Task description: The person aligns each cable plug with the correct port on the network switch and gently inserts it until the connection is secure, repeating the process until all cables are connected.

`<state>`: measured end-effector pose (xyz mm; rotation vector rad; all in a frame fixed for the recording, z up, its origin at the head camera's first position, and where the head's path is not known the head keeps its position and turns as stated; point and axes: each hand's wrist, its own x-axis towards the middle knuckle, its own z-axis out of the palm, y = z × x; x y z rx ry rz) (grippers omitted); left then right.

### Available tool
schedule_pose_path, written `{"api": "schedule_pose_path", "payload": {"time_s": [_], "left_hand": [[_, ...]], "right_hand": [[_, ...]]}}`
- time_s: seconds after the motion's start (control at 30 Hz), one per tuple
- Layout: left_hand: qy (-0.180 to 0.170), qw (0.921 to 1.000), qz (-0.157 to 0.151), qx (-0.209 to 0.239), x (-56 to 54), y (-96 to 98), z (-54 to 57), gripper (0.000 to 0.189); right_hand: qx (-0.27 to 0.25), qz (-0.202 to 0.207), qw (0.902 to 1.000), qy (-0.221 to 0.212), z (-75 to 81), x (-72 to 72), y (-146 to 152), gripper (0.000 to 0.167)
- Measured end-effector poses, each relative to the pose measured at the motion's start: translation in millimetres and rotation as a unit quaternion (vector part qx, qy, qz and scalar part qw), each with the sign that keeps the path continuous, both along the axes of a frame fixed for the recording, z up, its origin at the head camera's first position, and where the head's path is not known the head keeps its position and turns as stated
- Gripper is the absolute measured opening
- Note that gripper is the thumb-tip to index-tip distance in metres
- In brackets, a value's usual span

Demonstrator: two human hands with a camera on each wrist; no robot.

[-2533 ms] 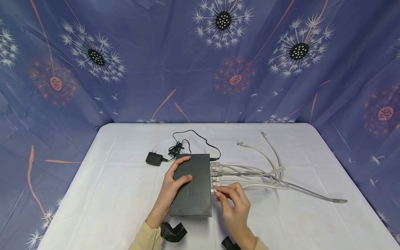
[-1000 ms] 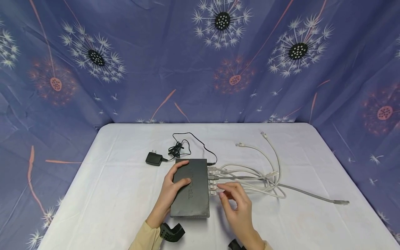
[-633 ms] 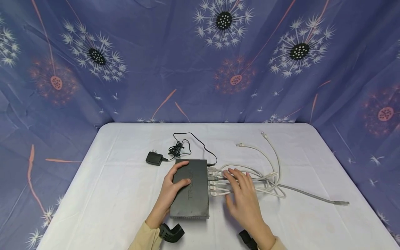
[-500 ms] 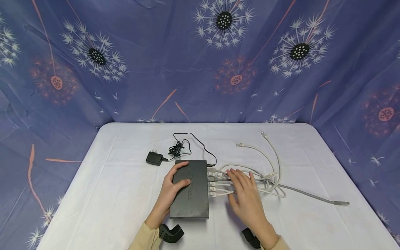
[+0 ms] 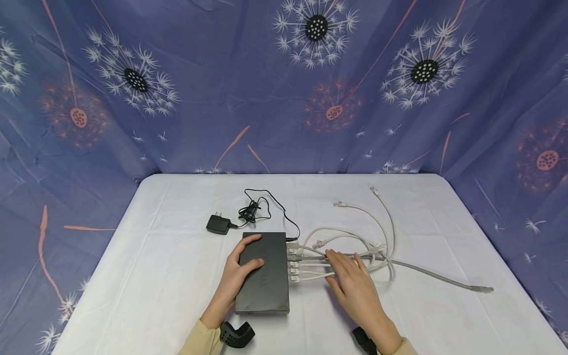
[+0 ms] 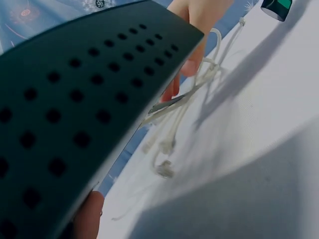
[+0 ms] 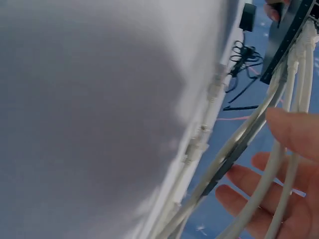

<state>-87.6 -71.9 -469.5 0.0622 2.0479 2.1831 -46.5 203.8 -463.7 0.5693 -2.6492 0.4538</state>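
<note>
My left hand (image 5: pixel 230 278) grips a black network switch (image 5: pixel 268 296) by its left side, thumb on the top face. In the left wrist view the vented side of the switch (image 6: pixel 94 94) fills the left, with a fingertip (image 6: pixel 89 216) at its lower edge. White and grey Ethernet cables (image 5: pixel 310 277) are plugged in along its right side. My right hand (image 5: pixel 355 288) lies at these cables a little right of the switch. In the right wrist view several cables (image 7: pixel 259 189) run between its thumb and loosely extended fingers.
A black power adapter (image 5: pixel 218 225) lies at the back left, its coiled cord (image 5: pixel 250 212) leading to the switch. Loose plugs (image 5: pixel 340 203) lie behind the cables. One unplugged connector (image 5: pixel 318 244) rests near the switch. A grey cable end (image 5: pixel 481 289) stretches right across the white tablecloth.
The right hand has left the nearest plug, spread its fingers over the cables and moved right. The switch has shifted left and towards me with the left hand. A loose connector now shows behind the cables.
</note>
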Motion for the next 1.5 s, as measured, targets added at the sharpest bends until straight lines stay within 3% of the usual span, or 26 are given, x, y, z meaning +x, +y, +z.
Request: {"api": "schedule_pose_path", "payload": {"time_s": [0.3,0.57,0.8,1.07,1.2,1.37,1.5], "left_hand": [[-0.022,0.9997,0.002,-0.004,1.5,-7.4,-8.9,0.054],[-0.035,0.9994,0.002,-0.003,2.0,-12.1,-15.2,0.054],[-0.051,0.9987,-0.003,0.005,3.4,-13.1,-15.5,0.055],[-0.016,0.9962,-0.007,-0.086,3.2,-13.6,-11.4,0.059],[0.011,0.9868,-0.010,-0.162,2.3,-13.2,-11.4,0.059],[0.055,0.9604,-0.013,-0.273,2.6,-11.9,-10.6,0.059],[0.071,0.9451,-0.014,-0.319,5.2,-9.8,-5.6,0.058]], "right_hand": [[0.004,-0.018,0.9992,-0.035,-9.2,3.0,8.0,0.061],[0.016,0.032,0.9974,-0.063,-11.9,4.0,10.9,0.055],[0.015,0.034,0.9942,-0.100,-12.3,6.7,12.3,0.054],[0.004,0.021,0.9870,-0.160,-11.8,9.0,13.6,0.053],[0.012,0.015,0.9808,-0.194,-12.8,9.2,12.3,0.056],[0.019,0.009,0.9771,-0.212,-13.8,10.6,10.4,0.060],[0.023,0.005,0.9789,-0.203,-14.3,11.1,9.6,0.059]]}}
